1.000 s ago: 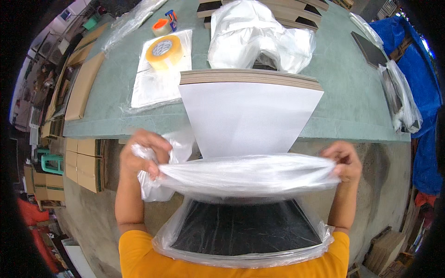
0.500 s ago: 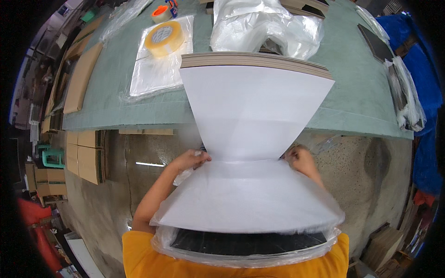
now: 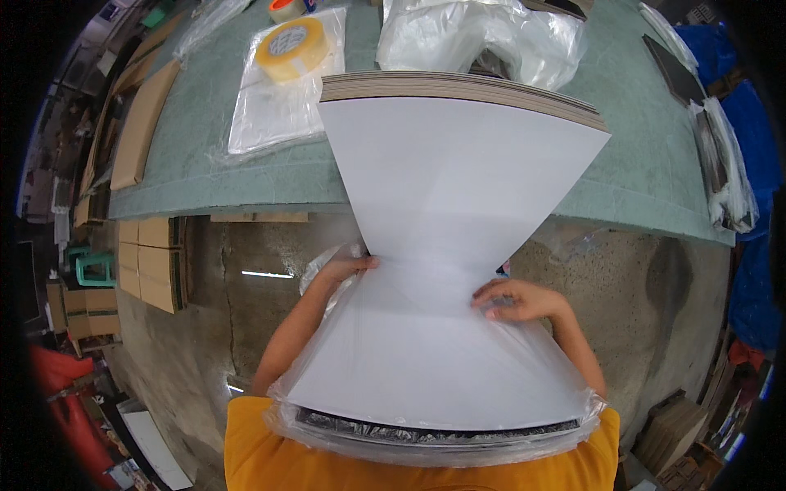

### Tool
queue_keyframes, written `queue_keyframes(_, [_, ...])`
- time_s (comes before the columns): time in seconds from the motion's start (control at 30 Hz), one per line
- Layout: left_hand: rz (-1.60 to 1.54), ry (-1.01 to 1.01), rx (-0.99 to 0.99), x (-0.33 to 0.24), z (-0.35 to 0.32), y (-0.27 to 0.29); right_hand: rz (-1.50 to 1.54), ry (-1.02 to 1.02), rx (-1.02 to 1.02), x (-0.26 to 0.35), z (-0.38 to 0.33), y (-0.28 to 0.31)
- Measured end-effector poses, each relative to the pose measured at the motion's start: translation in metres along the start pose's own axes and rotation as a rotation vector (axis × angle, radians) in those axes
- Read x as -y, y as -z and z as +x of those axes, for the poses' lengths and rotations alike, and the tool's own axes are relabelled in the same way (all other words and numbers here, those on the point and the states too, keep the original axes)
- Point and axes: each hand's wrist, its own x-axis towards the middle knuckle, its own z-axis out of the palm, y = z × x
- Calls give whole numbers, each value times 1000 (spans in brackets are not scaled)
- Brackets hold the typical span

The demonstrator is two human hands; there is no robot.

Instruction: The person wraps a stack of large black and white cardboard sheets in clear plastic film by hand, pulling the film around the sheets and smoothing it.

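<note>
A thick stack of boards with a white top sheet (image 3: 458, 176) leans between my body and the green table, its far end over the table. The near part sits inside a clear plastic bag (image 3: 434, 360), whose closed end rests against my orange shirt. My left hand (image 3: 348, 268) pinches the bag at the stack's left edge, with loose plastic bunched beside it. My right hand (image 3: 516, 300) lies over the bag's right side near its mouth, fingers apart and touching the film. The underside of the stack is hidden.
On the green table (image 3: 246, 184) lie a roll of clear tape (image 3: 291, 51) on a pile of flat plastic bags (image 3: 246, 123), and crumpled plastic (image 3: 442, 41). Wrapped dark boards (image 3: 720, 164) sit at its right edge. Cardboard cartons (image 3: 151, 274) stand on the floor at left.
My right hand has moved from the stack's right edge inward onto the top of the bag, its fingers opening. My left hand stays at the left edge.
</note>
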Motion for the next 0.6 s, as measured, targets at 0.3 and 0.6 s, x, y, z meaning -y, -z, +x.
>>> queue_keyframes(0.3, [100, -779, 402, -151, -139, 24, 130, 336, 104, 113, -42, 19])
queue_keyframes(0.6, [806, -484, 440, -88, -65, -65, -322, -56, 210, 22, 32, -28])
